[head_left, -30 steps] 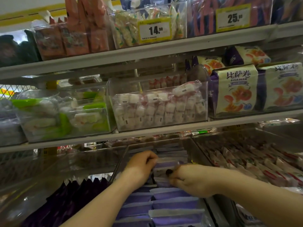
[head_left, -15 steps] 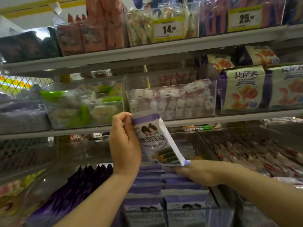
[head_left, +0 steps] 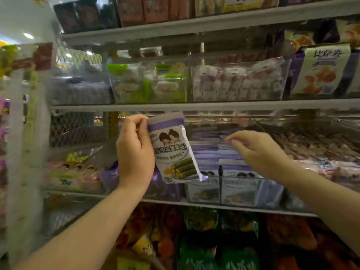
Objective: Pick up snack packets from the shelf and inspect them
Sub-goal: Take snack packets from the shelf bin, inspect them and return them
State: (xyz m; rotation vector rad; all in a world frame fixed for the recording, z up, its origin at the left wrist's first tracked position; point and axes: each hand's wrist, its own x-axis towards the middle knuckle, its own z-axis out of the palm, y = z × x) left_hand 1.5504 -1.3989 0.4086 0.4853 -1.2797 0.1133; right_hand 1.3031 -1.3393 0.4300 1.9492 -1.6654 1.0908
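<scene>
A person's left hand (head_left: 135, 151) grips a white-and-purple packet (head_left: 172, 151) by its left edge, thumb and curled fingers pinching it near the top. The packet hangs upright and slightly tilted in front of the shelf (head_left: 214, 106). Its printed face is turned to the camera, with two cartoon figures above and green rolls below. It is in the air, above and just left of a clear bin (head_left: 241, 191) one tier down, where matching purple-topped packets (head_left: 212, 152) stand in rows. The right hand (head_left: 257, 151) reaches over that bin, palm down, fingers loosely bent, fingertips (head_left: 232, 142) at the top edges of the rowed packets. Blur there makes it impossible to tell whether the hand pinches one or merely touches it. On the tier above, a tub of green-wrapped sweets (head_left: 148, 84) stands beside a tub of pink-and-white ones (head_left: 239, 80), with purple-and-cream boxes (head_left: 321, 71) further right. Dark green bags (head_left: 214, 252) fill the lowest tier, between the two forearms
</scene>
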